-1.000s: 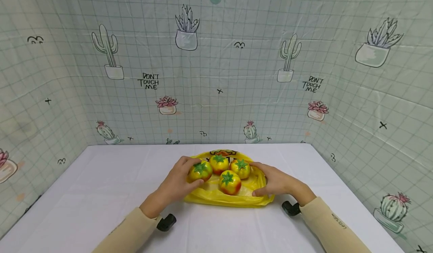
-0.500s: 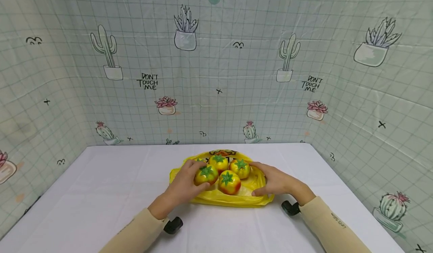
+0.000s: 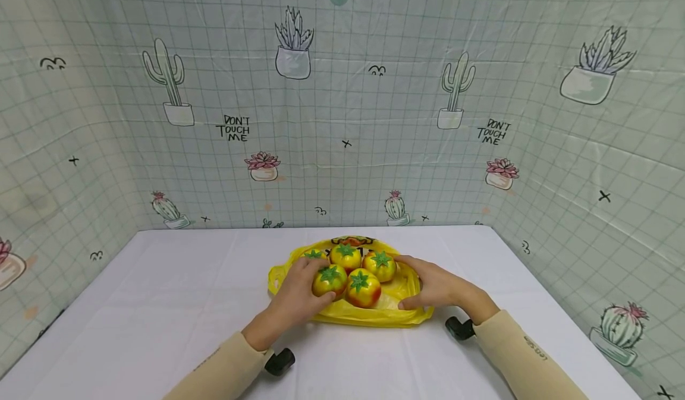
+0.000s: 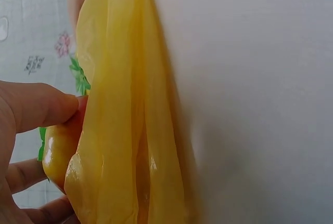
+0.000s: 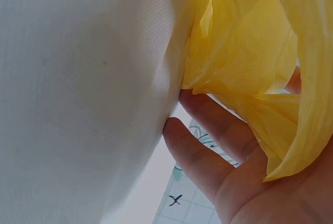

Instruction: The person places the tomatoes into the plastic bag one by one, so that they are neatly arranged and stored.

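My left hand [image 3: 296,290] grips a yellow-and-red tomato [image 3: 330,280] with a green star-shaped top, thumb in front and fingers behind. In the left wrist view, the thumb presses on that tomato [image 4: 57,148], partly hidden by a yellow plastic bag [image 4: 117,104]. The bag [image 3: 393,318] lies on its side. Several other tomatoes sit in it, among them a front one [image 3: 364,288], a back one [image 3: 345,258] and one at right [image 3: 380,265]. My right hand [image 3: 439,284] rests round the bag's right end, its fingers spread and fairly straight in the right wrist view.
A white cloth covers the table [image 3: 176,317]. Behind and at the sides hangs a grid-patterned curtain [image 3: 321,120] printed with cacti. A black wrist camera sits under the left wrist [image 3: 280,362] and another under the right wrist [image 3: 459,328].
My left hand has moved right with its tomato, bringing it beside the front tomato. Another tomato and the bag's left handle have come into view behind it. The right hand stays in place.
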Demonstrator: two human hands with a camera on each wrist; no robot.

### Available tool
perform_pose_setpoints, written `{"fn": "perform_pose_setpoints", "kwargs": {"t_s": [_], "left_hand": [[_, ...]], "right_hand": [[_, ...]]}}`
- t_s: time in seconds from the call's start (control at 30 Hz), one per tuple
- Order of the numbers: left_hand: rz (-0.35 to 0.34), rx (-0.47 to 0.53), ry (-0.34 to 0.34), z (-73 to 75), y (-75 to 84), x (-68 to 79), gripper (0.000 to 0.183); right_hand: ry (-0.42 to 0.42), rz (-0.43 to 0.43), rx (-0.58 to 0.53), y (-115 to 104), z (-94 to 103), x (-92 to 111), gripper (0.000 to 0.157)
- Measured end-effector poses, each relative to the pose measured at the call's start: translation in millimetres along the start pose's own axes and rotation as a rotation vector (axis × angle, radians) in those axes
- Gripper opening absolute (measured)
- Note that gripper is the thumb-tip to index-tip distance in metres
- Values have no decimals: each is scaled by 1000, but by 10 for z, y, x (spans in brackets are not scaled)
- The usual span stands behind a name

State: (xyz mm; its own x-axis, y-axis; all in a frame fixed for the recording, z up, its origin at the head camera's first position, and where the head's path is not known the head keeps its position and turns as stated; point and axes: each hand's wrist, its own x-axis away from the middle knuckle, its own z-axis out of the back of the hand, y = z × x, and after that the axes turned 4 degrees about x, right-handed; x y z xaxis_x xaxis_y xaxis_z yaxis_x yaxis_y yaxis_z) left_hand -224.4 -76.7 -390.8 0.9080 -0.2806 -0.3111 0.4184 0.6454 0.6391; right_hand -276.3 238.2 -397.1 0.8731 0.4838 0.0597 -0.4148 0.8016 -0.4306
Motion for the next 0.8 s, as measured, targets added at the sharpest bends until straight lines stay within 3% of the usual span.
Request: {"fn": "perform_pose_setpoints", "kwargs": {"t_s": [0.8], "left_hand": [[45, -49, -17, -53, 1, 17, 50]], "right_hand": [[-1, -13, -15, 1, -12, 8, 95]]}}
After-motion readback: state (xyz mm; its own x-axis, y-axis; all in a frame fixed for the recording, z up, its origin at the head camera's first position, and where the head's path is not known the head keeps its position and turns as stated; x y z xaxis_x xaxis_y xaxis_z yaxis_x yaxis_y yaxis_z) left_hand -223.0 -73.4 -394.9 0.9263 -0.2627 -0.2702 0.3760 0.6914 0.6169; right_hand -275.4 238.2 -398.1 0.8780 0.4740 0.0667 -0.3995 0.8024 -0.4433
